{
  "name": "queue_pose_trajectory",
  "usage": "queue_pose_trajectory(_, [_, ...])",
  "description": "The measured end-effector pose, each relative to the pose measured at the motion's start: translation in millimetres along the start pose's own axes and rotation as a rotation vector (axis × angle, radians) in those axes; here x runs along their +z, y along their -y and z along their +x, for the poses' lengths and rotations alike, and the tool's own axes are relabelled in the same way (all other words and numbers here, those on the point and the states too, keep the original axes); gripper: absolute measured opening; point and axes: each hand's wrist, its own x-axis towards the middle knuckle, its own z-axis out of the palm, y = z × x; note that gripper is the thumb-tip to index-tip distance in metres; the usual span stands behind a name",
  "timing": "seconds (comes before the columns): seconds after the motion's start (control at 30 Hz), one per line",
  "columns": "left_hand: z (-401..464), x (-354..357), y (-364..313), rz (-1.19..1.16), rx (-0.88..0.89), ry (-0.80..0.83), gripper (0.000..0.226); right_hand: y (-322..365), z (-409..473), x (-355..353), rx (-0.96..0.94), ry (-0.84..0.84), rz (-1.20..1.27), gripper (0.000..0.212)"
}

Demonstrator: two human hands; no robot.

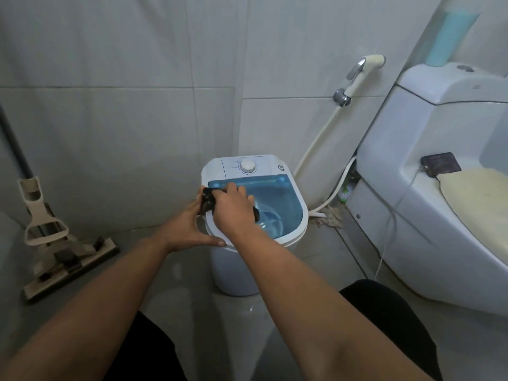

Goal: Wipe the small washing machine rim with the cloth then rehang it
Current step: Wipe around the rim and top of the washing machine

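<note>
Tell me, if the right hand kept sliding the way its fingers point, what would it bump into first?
Probably the white control panel with its round dial, at the far end of the washing machine. The right hand, pressing the dark cloth, points up-left along the blue lid; depth is uncertain.

The small washing machine (254,213) stands on the floor (176,273) against the wall, in the corner. To its left, well apart, a mop (59,243) lies with its head on the floor and its handle leaning up the wall. To the machine's right stands the toilet (428,204), with a dark object (440,164) on its ledge. Between machine and toilet a sprayer (362,70) hangs on the wall, its hose running down behind the machine. On the machine's left rim, both hands meet: the left hand (189,226) against the outer edge, the right hand (233,207) over the rim, the cloth (209,200) between them.
</note>
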Motion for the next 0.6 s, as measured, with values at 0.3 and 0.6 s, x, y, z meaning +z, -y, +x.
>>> queue_pose_trajectory(0.3, [1.9,0.8,6.3,0.101,-0.015,-0.006,0.146,-16.8,62.9,-1.0,-0.017,0.070,-0.093,0.033])
queue_pose_trajectory(0.6, [-1.5,-4.6,-2.7,0.230,-0.075,-0.006,0.147,-65.4,45.5,-23.5,0.131,0.088,-0.160,0.033])
